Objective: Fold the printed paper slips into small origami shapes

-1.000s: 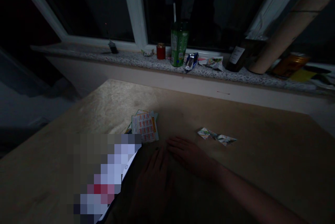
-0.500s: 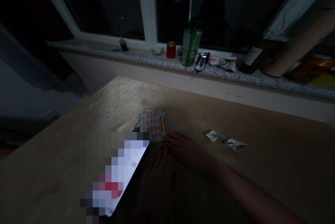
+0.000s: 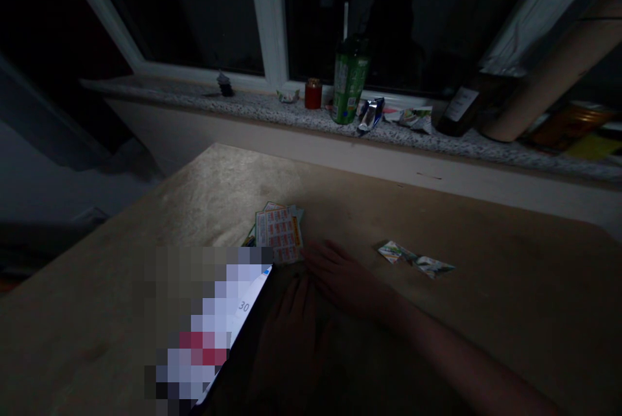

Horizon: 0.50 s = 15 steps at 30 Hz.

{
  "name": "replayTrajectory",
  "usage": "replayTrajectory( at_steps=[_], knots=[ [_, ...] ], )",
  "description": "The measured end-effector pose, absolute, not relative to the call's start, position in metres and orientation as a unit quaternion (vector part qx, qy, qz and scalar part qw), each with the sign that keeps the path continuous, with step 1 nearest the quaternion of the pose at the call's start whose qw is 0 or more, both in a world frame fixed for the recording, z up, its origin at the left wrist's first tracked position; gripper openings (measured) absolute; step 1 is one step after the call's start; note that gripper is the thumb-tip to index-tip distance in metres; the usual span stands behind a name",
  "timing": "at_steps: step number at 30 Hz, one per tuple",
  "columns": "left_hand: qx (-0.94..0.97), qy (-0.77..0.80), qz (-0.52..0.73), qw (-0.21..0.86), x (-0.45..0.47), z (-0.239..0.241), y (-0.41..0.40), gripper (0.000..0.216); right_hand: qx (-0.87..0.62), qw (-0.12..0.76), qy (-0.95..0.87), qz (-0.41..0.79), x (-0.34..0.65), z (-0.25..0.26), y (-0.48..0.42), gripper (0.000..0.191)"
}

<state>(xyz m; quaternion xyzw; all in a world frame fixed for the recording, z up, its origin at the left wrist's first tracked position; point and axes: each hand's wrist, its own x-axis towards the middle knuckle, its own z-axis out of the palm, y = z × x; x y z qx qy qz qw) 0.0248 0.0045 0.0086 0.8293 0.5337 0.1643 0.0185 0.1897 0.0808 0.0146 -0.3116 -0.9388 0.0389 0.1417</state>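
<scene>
The scene is dim. My right hand (image 3: 343, 277) lies flat on the wooden table (image 3: 486, 254), fingers stretched out, its fingertips touching the edge of a small stack of printed cards (image 3: 279, 234). My left hand (image 3: 291, 325) rests flat on the table just below and left of it, fingers extended, holding nothing. A lit phone screen (image 3: 218, 325), partly blurred, lies to the left of my left hand. A crumpled folded wrapper (image 3: 416, 259) sits on the table to the right of my right hand.
A speckled window sill (image 3: 272, 108) runs along the back with a green can (image 3: 347, 82), a red jar (image 3: 313, 93), a foil wrapper (image 3: 370, 115), a dark bottle (image 3: 459, 108) and a cardboard tube (image 3: 549, 72). Dark windows stand behind it.
My right hand has slid forward a little until its fingertips meet the card stack. The view has shifted slightly; my left hand stays put.
</scene>
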Motion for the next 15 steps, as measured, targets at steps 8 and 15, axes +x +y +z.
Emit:
replayTrajectory(
  at_steps=[8,15],
  knots=[
    [0.831,0.535,0.149,0.016,0.026,0.012,0.007,0.043,-0.309,0.135,-0.941,0.037,0.194,0.011,0.077,0.036],
    [0.831,0.541,0.131,0.019,0.033,0.03,0.008,0.032,-0.317,0.142,-0.935,0.066,0.202,0.017,0.067,0.038]
  ],
)
